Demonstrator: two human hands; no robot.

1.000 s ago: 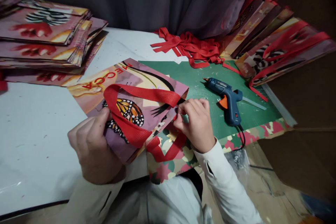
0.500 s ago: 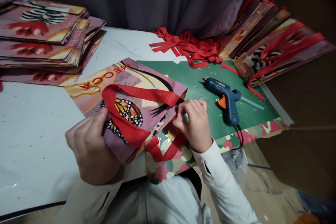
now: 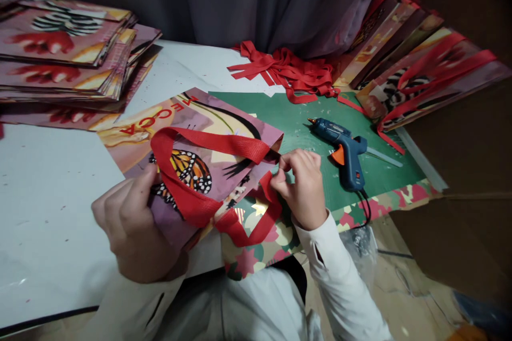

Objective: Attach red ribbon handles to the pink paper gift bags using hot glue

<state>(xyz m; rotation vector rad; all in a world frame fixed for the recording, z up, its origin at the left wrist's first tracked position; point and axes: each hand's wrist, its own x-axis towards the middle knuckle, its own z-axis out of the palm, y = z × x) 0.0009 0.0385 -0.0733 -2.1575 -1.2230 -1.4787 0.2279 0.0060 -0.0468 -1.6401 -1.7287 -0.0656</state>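
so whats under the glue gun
The blue glue gun lies on a green cutting mat, which rests on floral patterned paper. What lies beneath that paper is covered.

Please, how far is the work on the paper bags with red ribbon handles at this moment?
Done: bags with red handles are piled at the right. In hand: the left hand holds the flat butterfly-print paper bag; one red ribbon handle looks attached, and the right hand pinches the second ribbon at the bag's edge. Left: a stack of handle-less bags, loose ribbons; the blue glue gun lies unused.
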